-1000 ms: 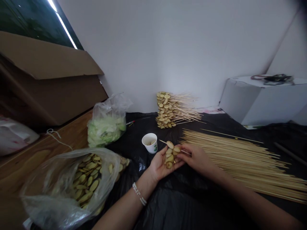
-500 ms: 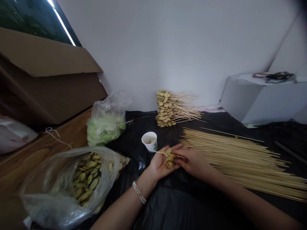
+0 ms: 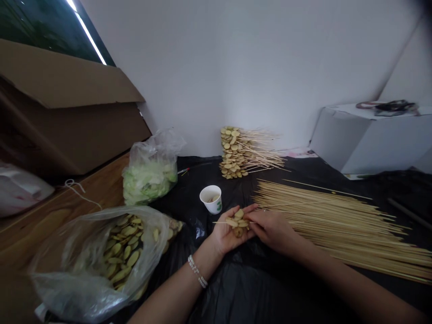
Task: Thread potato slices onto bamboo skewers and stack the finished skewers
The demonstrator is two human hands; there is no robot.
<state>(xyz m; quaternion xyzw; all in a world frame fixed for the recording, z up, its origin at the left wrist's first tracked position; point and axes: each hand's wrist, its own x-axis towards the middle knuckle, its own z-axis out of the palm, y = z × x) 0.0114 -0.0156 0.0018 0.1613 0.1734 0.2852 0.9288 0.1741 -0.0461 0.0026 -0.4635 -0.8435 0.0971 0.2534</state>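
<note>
My left hand (image 3: 225, 231) is cupped palm up over the black plastic sheet (image 3: 256, 283) and holds a few yellow-brown potato slices (image 3: 238, 223). My right hand (image 3: 272, 228) pinches a thin bamboo skewer (image 3: 221, 222) whose tip sticks out leftward through the slices. A wide spread of bare bamboo skewers (image 3: 337, 225) lies just right of my hands. A clear bag of potato slices (image 3: 114, 252) sits open at the left.
A stack of finished potato skewers (image 3: 241, 153) stands by the wall. A small white paper cup (image 3: 211, 199) sits just beyond my hands. A bag of green leaves (image 3: 150, 175), a cardboard box (image 3: 67, 112) and a white box (image 3: 371, 139) ring the sheet.
The skewer has gone further left through the slices, its tip now past my left palm. The slices have bunched lower in my hand. Both hands have drawn slightly nearer.
</note>
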